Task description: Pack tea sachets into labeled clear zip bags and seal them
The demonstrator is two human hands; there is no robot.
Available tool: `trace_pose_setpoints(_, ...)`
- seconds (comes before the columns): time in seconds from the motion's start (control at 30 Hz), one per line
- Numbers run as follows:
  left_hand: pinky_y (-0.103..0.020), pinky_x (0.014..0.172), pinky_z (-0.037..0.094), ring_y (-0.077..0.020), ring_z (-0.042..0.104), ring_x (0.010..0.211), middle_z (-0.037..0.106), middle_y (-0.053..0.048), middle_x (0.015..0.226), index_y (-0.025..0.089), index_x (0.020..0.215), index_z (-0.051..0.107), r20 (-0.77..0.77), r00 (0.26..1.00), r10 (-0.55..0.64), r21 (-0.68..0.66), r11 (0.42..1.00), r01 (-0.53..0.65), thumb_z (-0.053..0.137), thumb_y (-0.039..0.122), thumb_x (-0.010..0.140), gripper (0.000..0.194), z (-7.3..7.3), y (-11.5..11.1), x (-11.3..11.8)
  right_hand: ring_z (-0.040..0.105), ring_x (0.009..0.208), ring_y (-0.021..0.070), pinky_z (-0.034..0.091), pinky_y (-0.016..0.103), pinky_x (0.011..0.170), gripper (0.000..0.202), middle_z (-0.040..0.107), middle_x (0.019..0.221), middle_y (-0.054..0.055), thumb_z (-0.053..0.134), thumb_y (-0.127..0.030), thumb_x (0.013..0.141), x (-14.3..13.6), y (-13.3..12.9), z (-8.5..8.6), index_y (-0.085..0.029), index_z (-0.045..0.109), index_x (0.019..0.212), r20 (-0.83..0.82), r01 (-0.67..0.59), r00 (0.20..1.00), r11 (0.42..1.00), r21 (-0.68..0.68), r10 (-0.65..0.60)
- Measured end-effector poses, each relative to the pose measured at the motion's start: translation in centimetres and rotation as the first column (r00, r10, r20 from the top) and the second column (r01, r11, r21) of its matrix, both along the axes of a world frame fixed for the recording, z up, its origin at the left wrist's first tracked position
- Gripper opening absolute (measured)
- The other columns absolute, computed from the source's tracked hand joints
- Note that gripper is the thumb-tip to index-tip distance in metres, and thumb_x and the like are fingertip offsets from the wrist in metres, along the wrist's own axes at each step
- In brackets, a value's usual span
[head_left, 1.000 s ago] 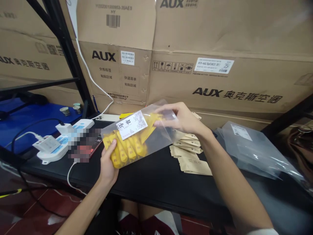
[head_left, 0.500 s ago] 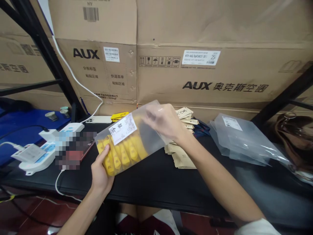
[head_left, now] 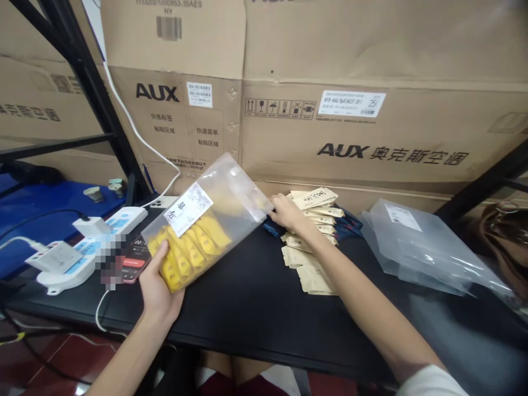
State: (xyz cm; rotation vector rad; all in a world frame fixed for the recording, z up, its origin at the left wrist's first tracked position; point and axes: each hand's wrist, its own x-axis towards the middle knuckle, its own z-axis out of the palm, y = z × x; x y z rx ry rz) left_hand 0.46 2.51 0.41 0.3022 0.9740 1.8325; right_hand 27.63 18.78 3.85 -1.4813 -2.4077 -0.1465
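Observation:
A frosted plastic bag (head_left: 243,201) with a white label holds several yellow packets (head_left: 190,253), and it is tilted up to the right above the black table. My left hand (head_left: 160,286) grips its lower left end, thumb on the front. My right hand (head_left: 284,212) is at the bag's upper right corner, closed, fingers partly hidden; what it holds, if anything, I cannot make out. Beside and under my right forearm lies a row of beige packets (head_left: 315,280), with dark blue packets (head_left: 348,223) behind them.
More frosted bags (head_left: 396,247) lie on the black table (head_left: 243,313) at the right. A white power strip (head_left: 70,278) with plugs and a phone (head_left: 136,258) are at the left. Cardboard boxes (head_left: 284,137) stand behind, between black frame bars (head_left: 88,82).
The bag has swung a little left and tilted up more. My right hand has moved from the bag's upper part to its right corner, near the packets. The view has shifted slightly.

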Motion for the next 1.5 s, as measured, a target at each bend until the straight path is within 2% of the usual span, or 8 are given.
trace_pose_setpoints(0.33, -0.044, 0.116, 0.055, -0.0324, 0.066, 0.137, 0.078, -0.007, 0.136, 0.022, 0.126, 0.080, 0.011, 1.000, 0.022, 0.026, 0.999, -0.022, 0.070, 0.030, 0.096, 0.033, 0.0, -0.1, 0.1, 0.062, 0.112, 0.0355, 0.047, 0.043, 0.092, 0.021, 0.070, 0.114, 0.021, 0.044, -0.015, 0.105, -0.6, -2.1, 3.7, -0.014, 0.065, 0.108, -0.062, 0.121, 0.992, 0.984, 0.130, -0.114)
trace_pose_setpoints(0.47, -0.046, 0.116, 0.055, -0.0327, 0.062, 0.142, 0.077, -0.006, 0.139, 0.023, 0.128, 0.078, 0.002, 0.996, 0.086, 0.092, 0.992, -0.086, 0.067, 0.032, 0.097, 0.035, -0.1, 0.1, 0.0, 0.064, 0.103, 0.0303, 0.049, 0.040, 0.088, 0.013, 0.071, 0.106, 0.013, 0.051, -0.014, 0.100, -2.2, -5.2, 5.9, -0.019, 0.064, 0.101, -0.059, -0.088, 0.994, 0.994, 0.071, 0.092)
trace_pose_setpoints(0.7, -0.046, 0.118, 0.053, -0.0321, 0.059, 0.146, 0.075, -0.005, 0.143, 0.023, 0.123, 0.080, 0.059, 0.995, 0.085, 0.050, 0.995, -0.088, 0.068, 0.030, 0.096, 0.030, 0.3, -0.1, -0.2, 0.072, 0.087, 0.0276, 0.051, 0.033, 0.072, 0.010, 0.076, 0.097, 0.011, 0.071, -0.011, 0.085, -5.3, -8.0, 2.5, -0.020, 0.073, 0.090, 0.134, -0.216, 0.953, 0.920, -0.327, 0.271)
trace_pose_setpoints(0.93, -0.044, 0.116, 0.055, -0.0334, 0.056, 0.148, 0.073, -0.005, 0.145, 0.023, 0.128, 0.079, 0.053, 0.996, 0.065, 0.071, 0.995, -0.069, 0.070, 0.030, 0.095, 0.034, 0.3, -0.2, 0.0, 0.057, 0.144, 0.0400, 0.051, 0.046, 0.115, 0.076, 0.057, 0.158, 0.023, 0.080, -0.017, 0.079, -5.9, -6.7, -0.2, -0.012, 0.057, 0.151, 0.040, -0.342, 0.928, 0.887, -0.309, 0.371)
trace_pose_setpoints(1.17, -0.044, 0.117, 0.054, -0.0335, 0.056, 0.148, 0.076, -0.006, 0.142, 0.022, 0.127, 0.079, 0.040, 0.997, 0.062, 0.081, 0.995, -0.065, 0.070, 0.030, 0.095, 0.034, 0.1, -0.1, -0.1, 0.073, 0.114, 0.0355, 0.060, 0.042, 0.094, 0.062, 0.074, 0.133, 0.014, 0.078, -0.020, 0.072, -4.1, -4.4, 0.3, -0.019, 0.067, 0.133, -0.279, -0.358, 0.916, 0.899, -0.253, 0.287)
trace_pose_setpoints(1.27, -0.043, 0.118, 0.053, -0.0327, 0.060, 0.144, 0.077, -0.006, 0.140, 0.022, 0.126, 0.080, 0.029, 0.997, 0.078, 0.114, 0.990, -0.080, 0.072, 0.030, 0.094, 0.034, -0.3, 0.0, 0.0, 0.074, 0.092, 0.0277, 0.063, 0.038, 0.074, 0.057, 0.076, 0.117, 0.010, 0.078, -0.028, 0.071, -1.8, -3.0, 2.8, -0.021, 0.064, 0.126, -0.660, -0.335, 0.733, 0.932, -0.136, 0.167)
trace_pose_setpoints(1.4, -0.043, 0.116, 0.055, -0.0324, 0.068, 0.135, 0.078, -0.006, 0.136, 0.022, 0.123, 0.081, 0.001, 0.999, 0.042, 0.094, 0.995, -0.042, 0.076, 0.031, 0.093, 0.032, -1.0, 0.3, -0.2, 0.071, 0.085, 0.0230, 0.062, 0.033, 0.062, 0.070, 0.076, 0.112, 0.005, 0.090, -0.029, 0.061, 0.0, -3.3, 6.0, -0.027, 0.064, 0.126, -0.957, -0.492, 0.254, 0.870, -0.002, 0.142)
trace_pose_setpoints(1.5, -0.043, 0.112, 0.058, -0.0334, 0.071, 0.131, 0.080, -0.008, 0.131, 0.020, 0.119, 0.082, -0.032, 0.998, -0.045, 0.031, 0.998, 0.046, 0.077, 0.033, 0.091, 0.031, -1.3, 0.3, -0.3, 0.071, 0.077, 0.0205, 0.063, 0.033, 0.062, 0.067, 0.078, 0.106, 0.004, 0.094, -0.028, 0.064, 0.1, -4.7, 7.4, -0.027, 0.068, 0.125, -0.952, -0.663, 0.257, 0.747, -0.051, 0.163)
